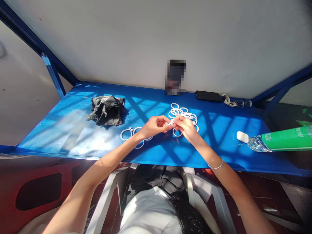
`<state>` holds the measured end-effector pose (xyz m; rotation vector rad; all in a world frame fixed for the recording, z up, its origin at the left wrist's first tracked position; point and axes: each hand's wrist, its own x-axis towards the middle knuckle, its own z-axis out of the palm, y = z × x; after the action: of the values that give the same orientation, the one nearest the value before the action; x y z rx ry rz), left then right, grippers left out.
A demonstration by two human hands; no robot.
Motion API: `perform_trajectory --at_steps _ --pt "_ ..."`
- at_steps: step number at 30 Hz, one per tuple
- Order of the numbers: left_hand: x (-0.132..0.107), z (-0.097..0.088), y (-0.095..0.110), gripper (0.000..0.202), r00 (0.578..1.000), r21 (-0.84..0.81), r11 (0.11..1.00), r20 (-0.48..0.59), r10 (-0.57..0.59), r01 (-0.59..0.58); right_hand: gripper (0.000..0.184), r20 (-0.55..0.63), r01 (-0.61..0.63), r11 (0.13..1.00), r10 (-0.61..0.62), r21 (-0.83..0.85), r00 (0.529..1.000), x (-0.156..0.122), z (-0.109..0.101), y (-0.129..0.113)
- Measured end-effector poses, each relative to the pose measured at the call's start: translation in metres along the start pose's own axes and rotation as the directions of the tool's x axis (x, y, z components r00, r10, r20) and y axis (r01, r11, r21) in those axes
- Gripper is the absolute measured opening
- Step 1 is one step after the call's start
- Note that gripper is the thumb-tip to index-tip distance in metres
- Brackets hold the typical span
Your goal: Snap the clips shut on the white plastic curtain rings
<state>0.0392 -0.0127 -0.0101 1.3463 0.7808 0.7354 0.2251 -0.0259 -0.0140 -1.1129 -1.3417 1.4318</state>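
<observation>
Lying between left hand (154,127) and right hand (187,127), a white piece (171,123) is pinched by both, piled rings (187,115) just beyond the right.

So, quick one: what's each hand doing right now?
Left hand: closed, pinching a small white piece.
Right hand: closed, pinching at the same white piece.

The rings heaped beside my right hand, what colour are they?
The heaped rings are white, seen best in the head view.

Left hand (155,126) — pinching | right hand (185,126) — pinching, near left | forearms (116,150) angled inward
</observation>
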Motion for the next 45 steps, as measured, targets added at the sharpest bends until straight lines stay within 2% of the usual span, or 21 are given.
perform_trajectory --at_steps 5,9,13,17,20,23,25,27,30,34,37,40,42,45 --pt "-0.001 0.002 0.002 0.052 0.999 -0.002 1.0 0.02 0.031 -0.031 0.05 0.017 0.032 0.999 -0.032 0.008 0.999 -0.001 0.0 0.0" --pt "0.0 0.0 0.0 0.053 0.998 0.039 0.998 0.051 0.046 -0.048 0.048 0.016 -0.004 1.0 0.004 -0.016 1.0 -0.001 0.001 0.001" --pt "0.0 -0.004 -0.001 0.048 0.996 0.232 0.97 0.076 0.053 -0.069 0.046 0.003 -0.001 0.998 0.001 -0.058 1.0 0.001 0.0 0.005" --pt "-0.003 -0.019 0.003 0.052 0.991 0.529 0.839 0.05 0.122 -0.13 0.045 -0.098 0.108 0.97 -0.132 -0.219 0.986 0.006 -0.008 0.008" --pt "-0.006 -0.042 0.004 0.053 0.989 0.734 0.669 0.024 0.144 -0.115 0.035 -0.205 0.15 0.905 -0.247 -0.399 0.947 0.008 -0.021 0.003" --pt "-0.009 -0.069 0.002 0.042 0.998 0.859 0.509 0.053 0.02 -0.056 0.026 -0.258 0.124 0.831 -0.306 -0.543 0.916 0.009 -0.037 -0.004" --pt "-0.01 -0.081 0.0 0.037 0.995 0.88 0.475 0.07 -0.073 -0.027 0.021 -0.265 0.1 0.782 -0.324 -0.615 0.908 0.009 -0.046 -0.008" --pt "-0.01 -0.085 -0.002 0.032 0.986 0.88 0.475 0.103 -0.129 -0.029 0.018 -0.258 0.077 0.727 -0.338 -0.682 0.905 0.01 -0.053 -0.009" --pt "-0.009 -0.081 -0.002 0.02 0.975 0.868 0.493 0.154 -0.159 -0.057 0.016 -0.259 0.036 0.653 -0.35 -0.756 0.9 0.011 -0.06 -0.007" --pt "-0.008 -0.07 -0.002 0.011 0.982 0.885 0.462 0.139 -0.126 -0.066 0.016 -0.284 0.0 0.584 -0.394 -0.812 0.874 0.011 -0.064 -0.006" --pt "-0.006 -0.064 -0.002 0.009 0.986 0.902 0.413 0.158 -0.054 -0.122 0.016 -0.282 0.024 0.57 -0.442 -0.821 0.852 0.01 -0.063 -0.008" --pt "-0.004 -0.056 -0.002 0.008 0.991 0.909 0.395 0.135 0.023 -0.133 0.016 -0.238 0.088 0.579 -0.464 -0.811 0.853 0.007 -0.056 -0.012" --pt "-0.003 -0.051 0.001 0.014 0.994 0.898 0.426 0.102 0.032 -0.106 0.016 -0.191 0.145 0.585 -0.475 -0.798 0.859 0.005 -0.048 -0.014" --pt "-0.003 -0.043 0.005 0.018 0.992 0.84 0.528 0.097 0.08 -0.124 0.017 -0.1 0.231 0.6 -0.466 -0.765 0.879 0.002 -0.034 -0.014"
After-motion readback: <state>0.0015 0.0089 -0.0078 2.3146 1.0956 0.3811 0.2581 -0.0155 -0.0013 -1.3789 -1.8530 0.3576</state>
